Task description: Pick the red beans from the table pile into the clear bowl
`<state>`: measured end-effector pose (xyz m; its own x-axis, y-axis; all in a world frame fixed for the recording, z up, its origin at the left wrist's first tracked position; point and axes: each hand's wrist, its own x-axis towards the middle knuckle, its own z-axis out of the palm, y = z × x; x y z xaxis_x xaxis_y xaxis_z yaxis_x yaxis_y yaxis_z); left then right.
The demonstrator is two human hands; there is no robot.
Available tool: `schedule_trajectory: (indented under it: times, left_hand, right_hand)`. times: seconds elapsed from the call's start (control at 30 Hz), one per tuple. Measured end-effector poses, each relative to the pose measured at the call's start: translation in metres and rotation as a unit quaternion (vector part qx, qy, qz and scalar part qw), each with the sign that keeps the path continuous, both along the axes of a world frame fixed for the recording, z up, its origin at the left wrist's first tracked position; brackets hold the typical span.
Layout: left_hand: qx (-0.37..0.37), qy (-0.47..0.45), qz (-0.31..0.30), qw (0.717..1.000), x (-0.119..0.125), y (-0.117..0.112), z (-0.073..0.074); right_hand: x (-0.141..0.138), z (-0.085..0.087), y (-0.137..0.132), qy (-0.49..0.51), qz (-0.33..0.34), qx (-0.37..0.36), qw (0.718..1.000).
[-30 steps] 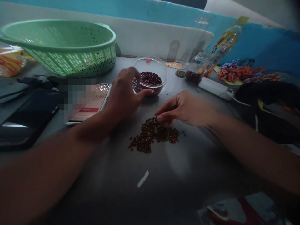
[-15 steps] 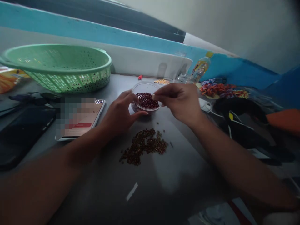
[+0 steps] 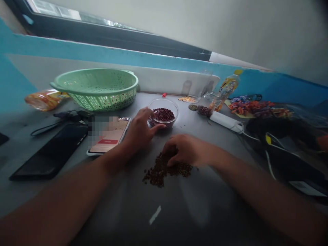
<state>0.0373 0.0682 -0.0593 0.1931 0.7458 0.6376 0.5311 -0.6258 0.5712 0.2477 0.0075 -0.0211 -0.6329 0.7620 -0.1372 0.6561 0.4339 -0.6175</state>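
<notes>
A clear round bowl [image 3: 176,118] of dark red beans [image 3: 164,114] stands on the grey table. My left hand [image 3: 141,127] is closed round its left side, with the thumb along the near wall. Nearer to me is a loose heap of brownish beans [image 3: 156,173] spread on the tabletop. My right hand [image 3: 182,150] reaches down over the far right part of this heap. Its fingers are curled, with the thumb apart from the index finger; the fingertips are partly lost among the beans.
Left of the bowl lie a lit phone [image 3: 110,136] and a black phone [image 3: 51,153], with a green basket [image 3: 102,99] behind. At the back right stand a glass jar [image 3: 208,102] and a yellow-capped bottle [image 3: 229,85]. A white strip [image 3: 155,214] lies near me.
My right hand has moved from over the bowl down to the bean heap. My left hand stays on the bowl. The view has shifted, showing more of the table's left side.
</notes>
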Motion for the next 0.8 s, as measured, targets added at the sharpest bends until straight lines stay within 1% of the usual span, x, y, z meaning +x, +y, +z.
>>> schedule_trajectory:
  times: [0.07, 0.13, 0.2, 0.37, 0.47, 0.53, 0.57, 0.6, 0.63, 0.7, 0.73, 0.8]
  left_hand:
    - [0.004, -0.001, 0.002, 1.0, 0.0, 0.0, 0.001]
    - [0.006, 0.001, 0.004, 1.0, 0.0, 0.0, 0.002]
    - [0.007, 0.005, 0.004, 1.0, 0.001, 0.0, 0.003]
    - [0.011, -0.006, -0.004, 1.0, 0.006, -0.003, 0.002]
    - [0.019, -0.003, -0.015, 1.0, 0.009, -0.005, 0.0]
    - [0.031, 0.011, -0.019, 0.999, 0.01, -0.006, 0.0]
    - [0.033, 0.016, -0.021, 0.999, 0.01, -0.007, 0.0]
    - [0.032, 0.019, -0.022, 0.999, 0.01, -0.007, -0.001]
    - [0.027, 0.019, -0.023, 0.999, 0.01, -0.007, -0.001]
    - [0.013, 0.016, -0.019, 1.0, 0.009, -0.006, -0.001]
    - [0.007, 0.014, -0.016, 1.0, 0.009, -0.006, -0.001]
    - [-0.002, 0.011, -0.011, 1.0, 0.009, -0.005, -0.002]
  right_hand:
    - [-0.003, -0.006, 0.003, -0.004, 0.006, -0.003, 1.0]
    - [-0.004, -0.008, 0.002, -0.005, 0.009, -0.008, 1.0]
    - [-0.003, -0.003, -0.002, -0.013, 0.004, -0.02, 1.0]
    - [0.0, 0.015, -0.015, -0.004, -0.033, -0.055, 0.998]
    - [0.004, 0.016, -0.016, 0.015, -0.064, -0.078, 0.995]
    - [0.007, 0.012, -0.013, 0.064, -0.088, -0.124, 0.986]
    - [0.008, 0.009, -0.01, 0.107, -0.109, -0.155, 0.976]
    - [0.009, 0.007, -0.008, 0.158, -0.136, -0.191, 0.959]
    - [0.009, 0.004, -0.005, 0.21, -0.167, -0.225, 0.937]
    - [0.01, 0.001, -0.002, 0.298, -0.227, -0.285, 0.883]
    - [0.01, -0.001, 0.0, 0.327, -0.244, -0.309, 0.859]
    - [0.01, -0.002, 0.0, 0.358, -0.257, -0.346, 0.828]
